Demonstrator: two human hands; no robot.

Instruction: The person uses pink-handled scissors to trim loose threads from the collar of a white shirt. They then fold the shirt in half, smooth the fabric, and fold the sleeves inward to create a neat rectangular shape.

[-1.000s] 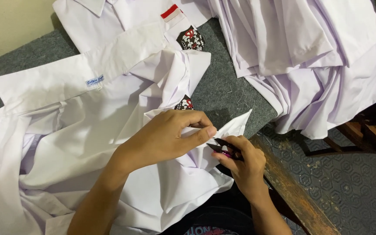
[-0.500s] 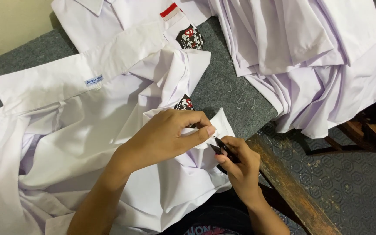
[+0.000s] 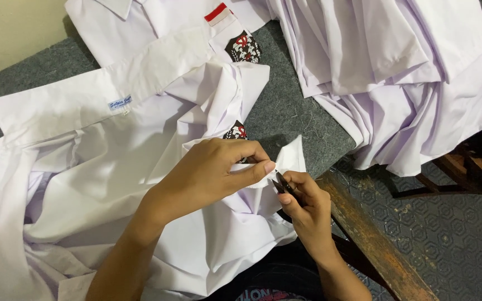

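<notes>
The left hand (image 3: 207,173) is pinching the white shirt (image 3: 140,184) corner, now folded shorter; just beside it, the right hand (image 3: 302,203) is gripping probably small dark snips (image 3: 282,183), working closer.

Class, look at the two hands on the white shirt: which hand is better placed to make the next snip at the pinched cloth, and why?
Right. The right hand already holds the small dark thread snips, tips at the fold, while the left hand pinches the white cotton shirt, probably steadying it.
</notes>
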